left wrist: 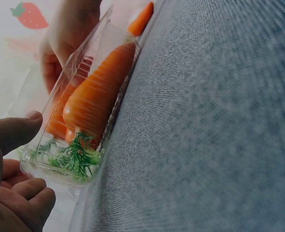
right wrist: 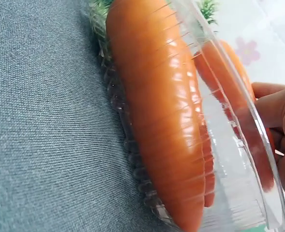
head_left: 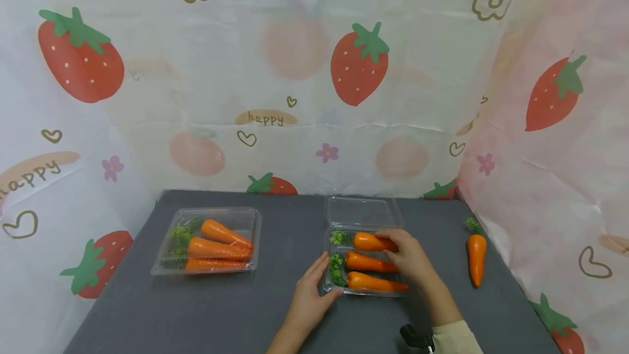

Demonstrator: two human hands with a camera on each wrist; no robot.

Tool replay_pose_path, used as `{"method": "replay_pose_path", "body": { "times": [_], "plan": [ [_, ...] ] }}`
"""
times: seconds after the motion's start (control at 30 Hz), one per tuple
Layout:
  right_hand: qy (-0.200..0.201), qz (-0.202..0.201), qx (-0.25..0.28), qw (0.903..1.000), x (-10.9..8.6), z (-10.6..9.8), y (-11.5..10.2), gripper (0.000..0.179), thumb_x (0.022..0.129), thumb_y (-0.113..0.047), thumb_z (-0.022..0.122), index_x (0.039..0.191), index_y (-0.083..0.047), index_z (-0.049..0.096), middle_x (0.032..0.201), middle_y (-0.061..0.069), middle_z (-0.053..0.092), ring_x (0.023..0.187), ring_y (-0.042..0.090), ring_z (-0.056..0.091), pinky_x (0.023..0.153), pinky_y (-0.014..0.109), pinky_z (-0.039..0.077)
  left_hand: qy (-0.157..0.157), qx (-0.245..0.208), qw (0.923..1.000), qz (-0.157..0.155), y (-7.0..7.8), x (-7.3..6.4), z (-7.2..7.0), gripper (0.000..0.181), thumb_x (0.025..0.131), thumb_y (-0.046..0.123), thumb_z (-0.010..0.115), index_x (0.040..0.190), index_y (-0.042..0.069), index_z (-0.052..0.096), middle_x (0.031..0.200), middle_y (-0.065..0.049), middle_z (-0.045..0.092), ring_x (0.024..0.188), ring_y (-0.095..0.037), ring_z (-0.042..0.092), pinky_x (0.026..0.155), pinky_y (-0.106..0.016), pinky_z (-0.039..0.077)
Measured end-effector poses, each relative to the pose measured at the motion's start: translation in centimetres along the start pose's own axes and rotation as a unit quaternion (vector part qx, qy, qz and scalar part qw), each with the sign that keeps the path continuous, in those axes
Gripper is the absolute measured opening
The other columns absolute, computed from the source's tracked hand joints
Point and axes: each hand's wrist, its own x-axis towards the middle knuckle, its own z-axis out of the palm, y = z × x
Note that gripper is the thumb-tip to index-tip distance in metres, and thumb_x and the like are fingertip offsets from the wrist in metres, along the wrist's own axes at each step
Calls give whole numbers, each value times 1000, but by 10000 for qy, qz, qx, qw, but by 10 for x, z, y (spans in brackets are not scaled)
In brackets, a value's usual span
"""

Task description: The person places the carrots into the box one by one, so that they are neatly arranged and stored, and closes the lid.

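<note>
In the head view, an open clear plastic box [head_left: 363,293] holds three orange carrots with leafy green tops, lying side by side. My right hand [head_left: 410,253] grips the tapered end of the rear carrot [head_left: 368,241] inside it. In the right wrist view, fingers and thumb meet around that carrot [right wrist: 229,67] behind the clear wall. The middle carrot [head_left: 368,261] and front carrot [head_left: 373,282] lie in front of it. My left hand [head_left: 310,294] rests against the box's left side, fingers extended and thumb by the front corner. The box's lid [head_left: 363,212] is folded back.
A second clear box [head_left: 216,212] with several carrots stands at the left, its lid seemingly down. A single carrot [head_left: 476,258] lies near the right edge of the grey table [head_left: 206,316]. Printed cloth [head_left: 314,86] walls in the back and sides.
</note>
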Motion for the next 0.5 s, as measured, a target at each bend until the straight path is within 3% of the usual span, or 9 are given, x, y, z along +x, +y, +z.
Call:
{"method": "replay_pose_path", "body": {
  "times": [0.5],
  "plan": [
    [-391,257,-68,9989,8,14,1,42,93,-4,73,133,-15,67,137,9,64,128,35,57,105,58,50,-12,-82,9999,-76,0,1,-1,80,85,17,86,153,1,46,163,-9,39,145,-32,44,108,-46,50]
  ]
}}
